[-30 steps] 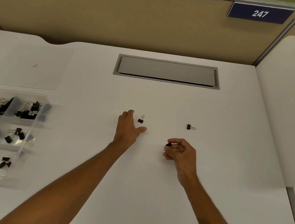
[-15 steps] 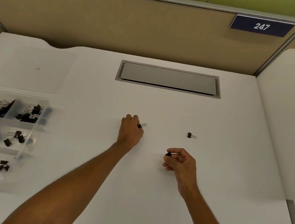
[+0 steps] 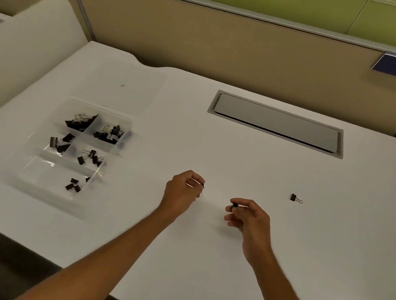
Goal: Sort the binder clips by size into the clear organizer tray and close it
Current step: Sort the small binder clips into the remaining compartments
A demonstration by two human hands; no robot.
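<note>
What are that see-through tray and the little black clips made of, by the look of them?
The organizer tray looks like clear, glossy plastic: the white desk shows through its walls and dividers, which catch glints. The loose clip seems to be metal: a matte black body with thin silvery wire handles, though it is too small to be sure.

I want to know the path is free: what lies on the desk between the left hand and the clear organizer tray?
Nothing: in the head view the desk is bare between the left hand and the organizer tray.
</note>
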